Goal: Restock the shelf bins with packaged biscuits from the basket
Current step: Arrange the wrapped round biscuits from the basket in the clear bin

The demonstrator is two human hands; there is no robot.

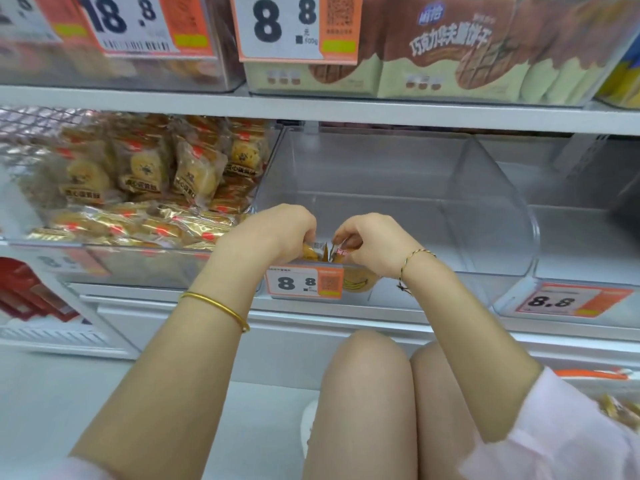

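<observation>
placing step: left hand (277,233) and right hand (372,245) both grasp biscuit packets (320,250) at the front edge of the clear bin (381,181). the next move likely calls for releasing them inside.

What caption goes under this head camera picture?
Left hand and right hand hold biscuit packets in a clear bin.

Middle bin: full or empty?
Nearly empty: the bin shows bare floor; only packets at the front, in the left hand and right hand.
</observation>
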